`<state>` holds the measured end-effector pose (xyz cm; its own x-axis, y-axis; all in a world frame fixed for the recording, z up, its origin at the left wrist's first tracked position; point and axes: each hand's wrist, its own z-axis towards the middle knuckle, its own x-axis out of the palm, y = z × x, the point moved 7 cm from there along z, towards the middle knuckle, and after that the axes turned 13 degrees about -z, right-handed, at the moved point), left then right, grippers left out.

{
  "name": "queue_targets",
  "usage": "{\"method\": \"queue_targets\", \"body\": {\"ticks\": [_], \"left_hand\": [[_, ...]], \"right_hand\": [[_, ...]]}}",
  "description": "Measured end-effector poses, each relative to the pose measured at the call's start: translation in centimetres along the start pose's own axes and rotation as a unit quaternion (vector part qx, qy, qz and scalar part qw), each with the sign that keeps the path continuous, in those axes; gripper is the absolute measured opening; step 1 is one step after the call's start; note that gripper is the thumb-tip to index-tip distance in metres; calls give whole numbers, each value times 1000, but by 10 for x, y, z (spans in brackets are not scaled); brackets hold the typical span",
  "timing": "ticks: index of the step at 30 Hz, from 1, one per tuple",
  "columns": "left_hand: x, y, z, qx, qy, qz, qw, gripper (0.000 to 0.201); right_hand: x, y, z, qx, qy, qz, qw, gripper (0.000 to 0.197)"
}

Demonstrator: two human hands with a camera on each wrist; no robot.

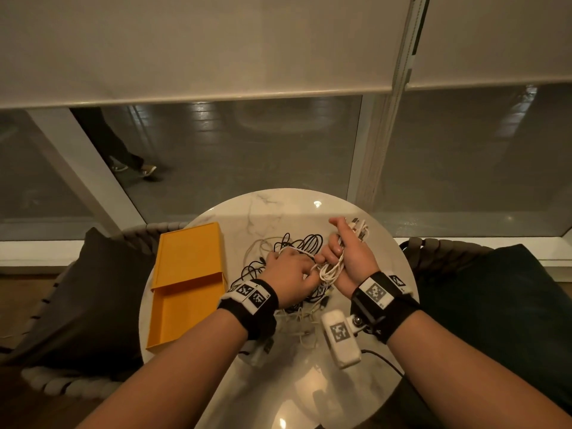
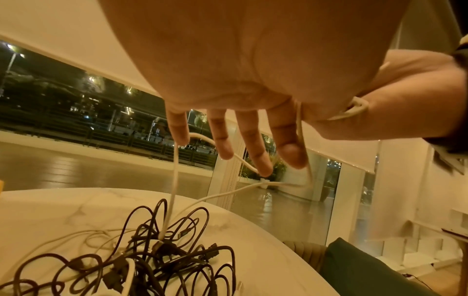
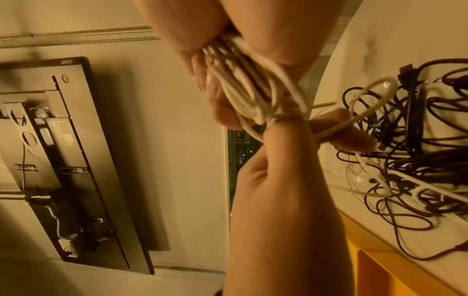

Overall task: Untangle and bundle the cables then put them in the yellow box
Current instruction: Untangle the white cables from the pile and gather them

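Observation:
My right hand [image 1: 343, 252] is raised over the round marble table [image 1: 278, 209] and grips a coiled white cable bundle [image 1: 332, 269] in its fist; the right wrist view shows the loops [image 3: 248, 80] packed between its fingers. My left hand [image 1: 288, 274] sits beside it. Its thumb and index finger [image 3: 349, 136] pinch the loose white strand wound round the bundle's waist. That strand [image 2: 174, 180] trails down into a tangle of black and white cables [image 1: 297, 243] on the table. The yellow box [image 1: 188, 264] lies open at the left, its drawer slid toward me.
Dark cushions on woven chairs flank the table at the left [image 1: 77, 292] and right [image 1: 501, 289]. A window with lowered blinds [image 1: 216, 41] stands beyond the table's far edge. The white wrist camera [image 1: 340, 339] hangs over the near tabletop.

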<state>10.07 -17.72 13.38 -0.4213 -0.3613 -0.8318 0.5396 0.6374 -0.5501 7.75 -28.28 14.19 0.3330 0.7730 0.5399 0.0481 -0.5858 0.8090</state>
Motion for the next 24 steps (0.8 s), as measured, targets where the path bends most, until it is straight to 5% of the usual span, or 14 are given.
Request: {"method": "queue_targets", "body": {"ticks": [6,15,20,24], "left_hand": [[-8,5,-5,34,-23,-150,988,12],[-22,62,-16,-48,-40,-45,997,11],[-49,107,-21,-106,-98,-9,989,11],[-61,114,-22,-75,-144,-66,984,14]], "right_hand": [[3,-2,-2,-7,-10,-3,1000,26],[-14,28,-8,-18,-79,37,996,56],[-40,32,-10,-19,-124,57,990,54],[-49,24,-10,-12,-128,55,990,42]]}}
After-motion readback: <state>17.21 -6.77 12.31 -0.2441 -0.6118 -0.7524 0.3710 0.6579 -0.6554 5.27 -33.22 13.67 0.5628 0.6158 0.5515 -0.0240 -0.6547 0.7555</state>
